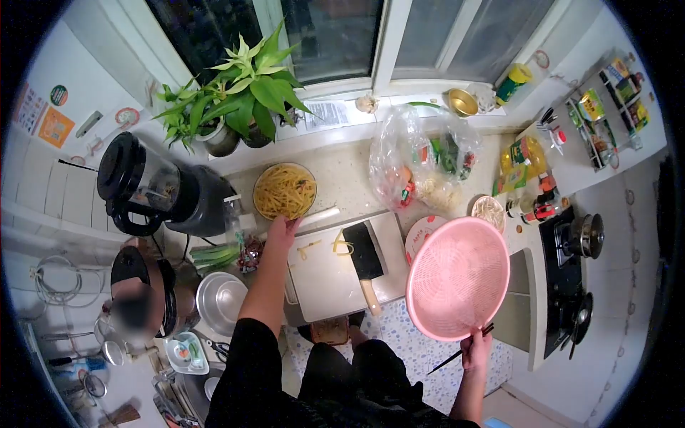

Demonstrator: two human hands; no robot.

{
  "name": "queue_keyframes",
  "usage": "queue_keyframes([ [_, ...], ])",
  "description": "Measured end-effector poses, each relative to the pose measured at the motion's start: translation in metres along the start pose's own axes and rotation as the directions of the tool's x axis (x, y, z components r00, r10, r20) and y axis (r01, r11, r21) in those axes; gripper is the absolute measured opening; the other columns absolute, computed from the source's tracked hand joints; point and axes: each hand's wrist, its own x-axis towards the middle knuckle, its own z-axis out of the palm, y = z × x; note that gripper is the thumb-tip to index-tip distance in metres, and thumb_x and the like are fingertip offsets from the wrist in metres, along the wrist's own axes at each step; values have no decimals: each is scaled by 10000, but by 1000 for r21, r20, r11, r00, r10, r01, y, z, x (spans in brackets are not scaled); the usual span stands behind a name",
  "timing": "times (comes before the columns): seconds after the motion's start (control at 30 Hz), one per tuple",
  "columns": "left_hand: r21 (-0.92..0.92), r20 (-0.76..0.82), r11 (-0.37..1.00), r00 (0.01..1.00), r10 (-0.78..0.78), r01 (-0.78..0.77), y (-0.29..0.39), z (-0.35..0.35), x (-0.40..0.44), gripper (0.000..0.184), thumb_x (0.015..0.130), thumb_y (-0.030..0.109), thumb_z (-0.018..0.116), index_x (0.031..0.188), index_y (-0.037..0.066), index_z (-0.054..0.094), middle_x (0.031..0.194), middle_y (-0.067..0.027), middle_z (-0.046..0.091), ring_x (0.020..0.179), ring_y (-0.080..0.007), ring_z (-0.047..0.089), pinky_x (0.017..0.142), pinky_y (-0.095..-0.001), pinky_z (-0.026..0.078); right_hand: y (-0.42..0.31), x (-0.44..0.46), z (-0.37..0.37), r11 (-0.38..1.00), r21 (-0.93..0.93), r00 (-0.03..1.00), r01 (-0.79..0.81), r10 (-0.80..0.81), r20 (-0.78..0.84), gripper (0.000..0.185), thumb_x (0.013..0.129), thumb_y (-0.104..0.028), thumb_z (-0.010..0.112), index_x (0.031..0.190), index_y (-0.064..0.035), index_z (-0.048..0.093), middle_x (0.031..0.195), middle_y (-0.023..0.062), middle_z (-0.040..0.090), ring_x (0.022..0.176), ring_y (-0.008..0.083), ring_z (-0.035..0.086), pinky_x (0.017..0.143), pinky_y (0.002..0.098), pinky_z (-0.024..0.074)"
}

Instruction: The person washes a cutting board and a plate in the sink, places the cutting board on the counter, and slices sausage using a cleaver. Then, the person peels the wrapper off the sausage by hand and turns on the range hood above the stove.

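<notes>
The right hand [476,349] grasps a pink colander [458,278] and dark chopsticks [445,363]; the left hand [285,227] touches a bowl [315,188] of yellow strips [285,188], grip unclear

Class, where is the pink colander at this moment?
In the head view, the pink colander is right of the cutting board, with the right hand at its near rim.

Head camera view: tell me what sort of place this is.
A kitchen, probably a home one: a black stovetop stands at the far right, a cleaver lies on a cutting board, and the right hand holds a pink colander.
</notes>
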Motion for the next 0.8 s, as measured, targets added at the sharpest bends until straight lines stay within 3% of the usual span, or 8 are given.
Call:
queue_keyframes([
  [0.07, -29, -4, 999, 1000, 21, -21, 2, 12, -8, 415, 914, 54, 453, 1313, -56, 429, 1368, -217, 472, 1267, -361, 473, 1084, -533, 407, -2, -1, 2, 1000, -13, 1000, -5, 5, 11, 236, 903, -20, 494, 1135, 24, 507, 865, 29, 588, 512, 68, 462, 401, 216, 328],
  [0.17, -93, -33, 996, 999, 14, -17, 10, 40, -31, 469, 915, 113, 418, 1366, -13, 397, 1430, -201, 417, 1323, -368, 407, 1119, -560, 324, -2, -5, 0, 998, -39, 998, -41, 42, 38, 234, 906, -19, 499, 1136, 25, 512, 879, 33, 589, 504, 72, 455, 403, 223, 332],
  [0.37, -203, 103, 979, 994, 43, -22, 12, 36, -14, 450, 919, 182, 362, 1351, 91, 448, 1416, -115, 458, 1312, -324, 427, 1101, -537, 337, 9, -8, 12, 1000, -15, 1000, 27, -27, 9, 201, 893, -18, 512, 1093, -10, 522, 779, 11, 561, 451, 66, 409, 380, 222, 303],
  [0.47, -217, 99, 976, 995, 1, 20, 17, 32, -17, 437, 936, 197, 366, 1354, 104, 453, 1419, -115, 462, 1324, -320, 419, 1101, -532, 340, 2, -15, 12, 992, -116, 996, -49, 57, 68, 215, 882, -10, 501, 1095, -35, 512, 721, -2, 534, 404, 53, 376, 351, 222, 279],
  [0.57, -246, 236, 969, 971, 27, 33, 21, 19, -13, 408, 959, 222, 360, 1324, 84, 479, 1391, -112, 490, 1301, -319, 443, 1086, -515, 364, 4, -13, 15, 988, -152, 992, -25, 43, 115, 184, 880, -13, 526, 1063, -21, 537, 742, -3, 553, 426, 48, 386, 374, 221, 279],
  [0.67, -231, -54, 972, 998, 23, -35, 34, 23, -61, 458, 973, 236, 330, 1381, 45, 417, 1395, -174, 468, 1230, -354, 493, 1050, -538, 395, -5, -17, 39, 975, -220, 976, 15, 34, 216, 65, 891, -39, 575, 954, -24, 569, 721, -15, 535, 454, 46, 380, 413, 219, 274],
  [0.73, -108, -32, 991, 996, 81, -84, 30, 3, -93, 455, 979, 301, 331, 1329, 45, 469, 1305, -148, 537, 1171, -327, 532, 1018, -502, 421, -9, -15, 53, 947, -320, 953, 5, 92, 288, 36, 891, -42, 586, 919, -21, 576, 721, -14, 534, 460, 42, 379, 413, 214, 255],
  [0.8, 53, 42, 990, 991, 126, -128, 22, -14, -152, 479, 981, 379, 336, 1282, 57, 524, 1215, -110, 599, 1122, -289, 563, 966, -454, 448, -5, -10, 75, 914, -398, 910, 75, 100, 401, 82, 898, -55, 600, 936, 18, 600, 769, -4, 583, 587, 69, 473, 522, 235, 355],
])
